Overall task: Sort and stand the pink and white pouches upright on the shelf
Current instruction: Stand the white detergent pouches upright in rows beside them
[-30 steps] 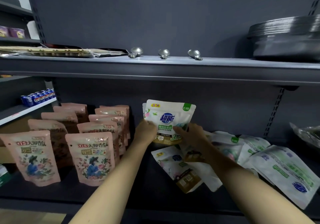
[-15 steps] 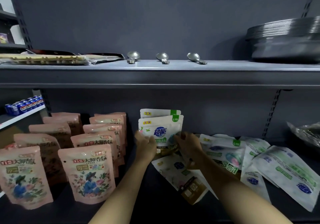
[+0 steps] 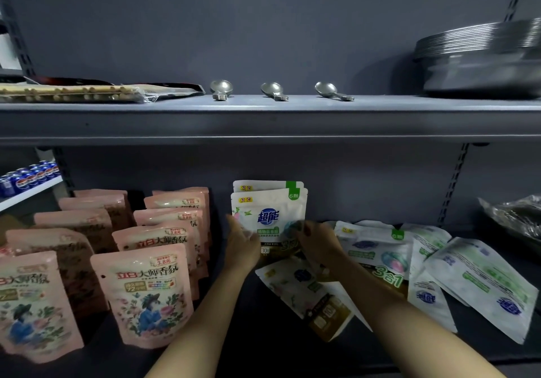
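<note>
Both hands meet at a white pouch (image 3: 268, 219) standing upright at the far middle of the lower shelf (image 3: 257, 345), with a second white pouch (image 3: 263, 185) upright just behind it. The left hand (image 3: 244, 247) grips its left edge; the right hand (image 3: 317, 246) pinches its right side. Left of them, pink pouches (image 3: 146, 295) stand upright in rows. To the right, more white pouches (image 3: 480, 284) lie flat in a loose, overlapping pile. On the upper shelf (image 3: 263, 120) rest three metal spoons (image 3: 273, 90) and a stack of metal pans (image 3: 480, 64).
</note>
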The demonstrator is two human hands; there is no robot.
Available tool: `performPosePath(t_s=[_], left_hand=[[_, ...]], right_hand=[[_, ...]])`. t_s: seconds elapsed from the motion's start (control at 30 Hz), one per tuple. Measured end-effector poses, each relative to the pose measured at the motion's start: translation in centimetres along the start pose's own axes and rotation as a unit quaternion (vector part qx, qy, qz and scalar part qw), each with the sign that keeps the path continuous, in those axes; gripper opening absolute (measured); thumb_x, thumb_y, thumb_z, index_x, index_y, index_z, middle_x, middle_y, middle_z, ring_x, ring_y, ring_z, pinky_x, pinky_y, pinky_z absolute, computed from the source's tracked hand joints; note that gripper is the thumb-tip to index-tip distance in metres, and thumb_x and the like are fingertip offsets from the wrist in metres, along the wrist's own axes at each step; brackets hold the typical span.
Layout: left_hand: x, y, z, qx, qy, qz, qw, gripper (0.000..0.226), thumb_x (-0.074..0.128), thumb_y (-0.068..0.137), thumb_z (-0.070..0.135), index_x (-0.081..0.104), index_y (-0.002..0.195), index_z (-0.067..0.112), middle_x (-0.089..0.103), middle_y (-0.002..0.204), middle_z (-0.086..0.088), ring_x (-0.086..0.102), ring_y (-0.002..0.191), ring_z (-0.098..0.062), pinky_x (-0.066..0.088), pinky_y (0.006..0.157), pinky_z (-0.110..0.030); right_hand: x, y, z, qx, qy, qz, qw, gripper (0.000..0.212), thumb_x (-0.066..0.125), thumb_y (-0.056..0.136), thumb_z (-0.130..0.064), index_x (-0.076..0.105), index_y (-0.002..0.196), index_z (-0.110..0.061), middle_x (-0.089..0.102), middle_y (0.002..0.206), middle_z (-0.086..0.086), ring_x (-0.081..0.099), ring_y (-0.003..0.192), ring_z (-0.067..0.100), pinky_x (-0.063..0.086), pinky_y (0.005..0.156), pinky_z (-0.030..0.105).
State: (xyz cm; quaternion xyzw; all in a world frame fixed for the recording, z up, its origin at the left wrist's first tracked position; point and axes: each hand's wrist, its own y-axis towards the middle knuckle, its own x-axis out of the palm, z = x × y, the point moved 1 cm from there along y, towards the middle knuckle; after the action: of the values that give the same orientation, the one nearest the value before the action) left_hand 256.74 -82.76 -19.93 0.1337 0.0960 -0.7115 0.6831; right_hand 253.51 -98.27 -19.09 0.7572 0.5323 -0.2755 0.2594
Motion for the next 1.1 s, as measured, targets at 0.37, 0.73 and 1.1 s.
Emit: performPosePath(t_s=[0.37, 0.73, 1.1], left_hand=[[-0.3, -0.4, -1.4, -0.088, 0.011, 0.012, 0.996, 0.044, 0.045, 0.089, 0.013, 0.036, 0.132, 0.009, 0.053, 0.125, -0.005, 0.05, 0.118, -0.028, 0.039, 0.091, -0.028], [1.4, -2.2, -2.0, -0.112, 0.165, -0.112, 0.974, 0.045, 0.064, 0.081, 0.023, 0.055, 0.12, 0.002, 0.06, 0.119, -0.015, 0.061, 0.105, -0.029, 0.053, 0.084, -0.032], [2.0, -5.1, 0.6, -0.093, 0.041, -0.107, 0.989, 0.031, 0.048, 0.088, 0.0, 0.056, 0.117, 0.006, 0.054, 0.115, -0.011, 0.055, 0.099, -0.026, 0.054, 0.053, -0.027]], right_hand=[[-0.3, -0.2, -0.3, 0.026, -0.051, -0.018, 0.998, 0.032, 0.035, 0.099, -0.019, 0.057, 0.117, -0.004, 0.062, 0.099, 0.008, 0.061, 0.09, 0.019, 0.045, 0.071, 0.026], [-1.6, -2.0, 1.1, -0.007, -0.151, -0.028, 0.988, 0.034, 0.049, 0.095, -0.026, 0.058, 0.121, -0.006, 0.06, 0.122, 0.016, 0.055, 0.114, 0.031, 0.042, 0.09, 0.03], [-0.1, -2.8, 4.0, -0.061, -0.237, -0.089, 0.965, 0.028, 0.051, 0.09, -0.016, 0.063, 0.111, -0.003, 0.065, 0.11, 0.019, 0.061, 0.107, 0.035, 0.047, 0.086, 0.035]])
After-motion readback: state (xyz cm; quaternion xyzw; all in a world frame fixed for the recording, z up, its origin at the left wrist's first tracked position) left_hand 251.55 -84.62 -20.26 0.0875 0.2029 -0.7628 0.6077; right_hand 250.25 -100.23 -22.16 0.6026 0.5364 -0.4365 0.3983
